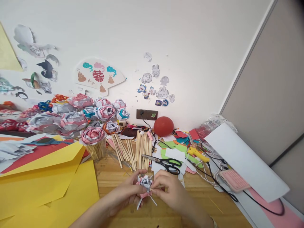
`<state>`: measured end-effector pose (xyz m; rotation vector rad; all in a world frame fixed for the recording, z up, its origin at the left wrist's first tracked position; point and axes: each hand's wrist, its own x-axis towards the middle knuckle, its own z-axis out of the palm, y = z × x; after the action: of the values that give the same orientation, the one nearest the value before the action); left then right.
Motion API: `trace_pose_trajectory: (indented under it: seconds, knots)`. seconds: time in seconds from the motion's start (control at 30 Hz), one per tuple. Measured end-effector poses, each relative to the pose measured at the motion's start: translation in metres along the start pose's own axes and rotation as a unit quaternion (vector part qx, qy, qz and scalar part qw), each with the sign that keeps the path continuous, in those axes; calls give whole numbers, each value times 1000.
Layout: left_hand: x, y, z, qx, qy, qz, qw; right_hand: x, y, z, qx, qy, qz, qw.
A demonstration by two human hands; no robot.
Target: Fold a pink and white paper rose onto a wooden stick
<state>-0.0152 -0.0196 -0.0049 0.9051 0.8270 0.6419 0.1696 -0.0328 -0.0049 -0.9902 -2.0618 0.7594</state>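
A small pink and white folded-paper flower (145, 182) is held above the wooden table at the front centre. My left hand (129, 189) wraps round its left side, thumb across the front and fingers partly hidden behind it. From the right, my right hand (169, 188) pinches a petal or strip at the flower's edge between thumb and forefinger; the pinched bit is too small to make out well. Loose pointed paper ends stick out below the bloom. Just beyond the hands lie black-handled scissors (166, 162) and a pile of wooden sticks (143, 147).
Finished paper flowers (92, 136) stand bunched at the left behind yellow paper sheets (78, 186). Coloured paper scraps (174, 148), a yellow glue gun (198, 154) with its cable, a red balloon (163, 126) and a pink keyboard-like device (234, 180) lie to the right.
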Motion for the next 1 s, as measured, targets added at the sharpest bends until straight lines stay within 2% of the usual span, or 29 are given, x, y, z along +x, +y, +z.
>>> trace_pose_trajectory:
  seconds: [0.2, 0.8, 1.0]
  knots:
    - [1, -1, 1, 7, -14, 14, 1000, -1, -7, -4, -14, 6, 14, 1000]
    - [0, 1, -1, 39, -33, 8, 999, -1, -8, -10, -71, -26, -56, 996]
    - [1, -1, -1, 41, -22, 10, 999, -1, -4, -10, -104, -27, -74, 991]
